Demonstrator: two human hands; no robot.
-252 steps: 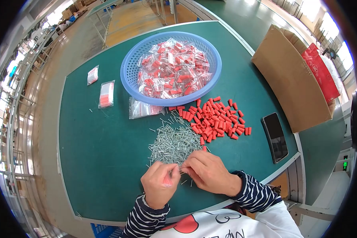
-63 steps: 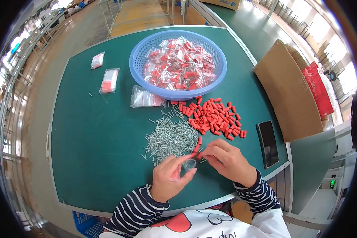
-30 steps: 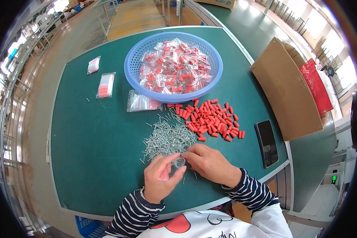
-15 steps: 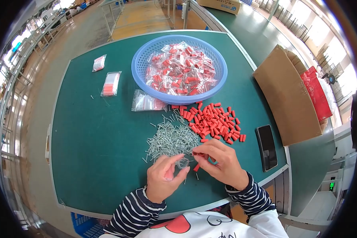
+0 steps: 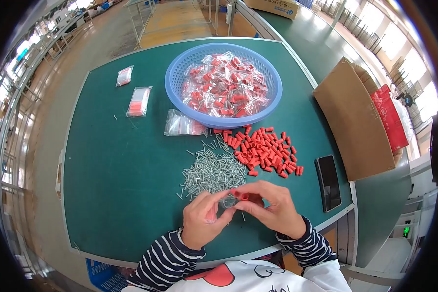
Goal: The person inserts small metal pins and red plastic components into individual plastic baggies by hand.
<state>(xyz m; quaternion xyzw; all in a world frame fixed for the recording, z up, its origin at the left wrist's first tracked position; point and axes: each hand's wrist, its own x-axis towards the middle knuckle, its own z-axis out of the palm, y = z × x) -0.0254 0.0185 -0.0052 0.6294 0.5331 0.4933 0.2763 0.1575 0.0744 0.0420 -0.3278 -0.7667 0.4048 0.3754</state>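
My left hand [image 5: 201, 223] is closed on a small clear plastic bag [image 5: 227, 202], its mouth held apart between thumb and forefinger. Pinkish plastic, like more of these bags, shows in the left palm. My right hand [image 5: 273, 210] pinches red tapered caps [image 5: 244, 197] right at the mouth of that bag, the two hands almost touching. Whether the caps are inside the bag cannot be made out. Just beyond the hands lies a heap of silvery screws [image 5: 211, 170]. A pile of loose red caps [image 5: 263, 152] spreads to its right.
Behind the piles stands a blue basket [image 5: 172, 92] full of filled bags. Flat zip bags [image 5: 179, 123] and banded bag stacks [image 5: 139, 102] lie left of it. At the right edge are a phone [image 5: 328, 182] and a cardboard box [image 5: 353, 126].
My right hand has moved left with the red caps, from beside the bag to its mouth. The left hand still holds the bag in nearly the same place.
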